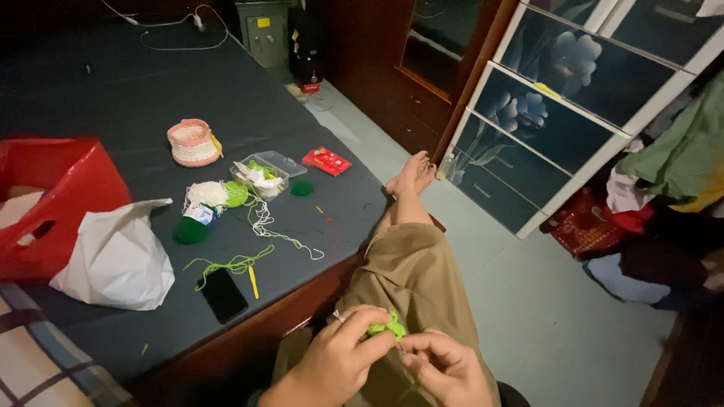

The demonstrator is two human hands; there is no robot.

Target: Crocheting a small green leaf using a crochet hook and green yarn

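Low in the head view, over my lap, my left hand [343, 354] pinches a small bright green crochet piece [388, 327] between thumb and fingers. My right hand [445, 365] is closed just to the right of it, fingertips touching the piece's lower edge; whatever thin tool it may hold is hidden. My leg in khaki trousers [411, 271] stretches away to a bare foot [411, 175] on the pale floor.
On the dark bed [151, 90] to the left lie a black phone [222, 294], green yarn strand [226, 265], yellow hook [253, 281], yarn balls [205, 194], clear plastic box [264, 172], pink-white crochet basket [194, 142], red packet [326, 160], white bag [117, 256], red bag [53, 203]. Drawers [543, 120] stand right.
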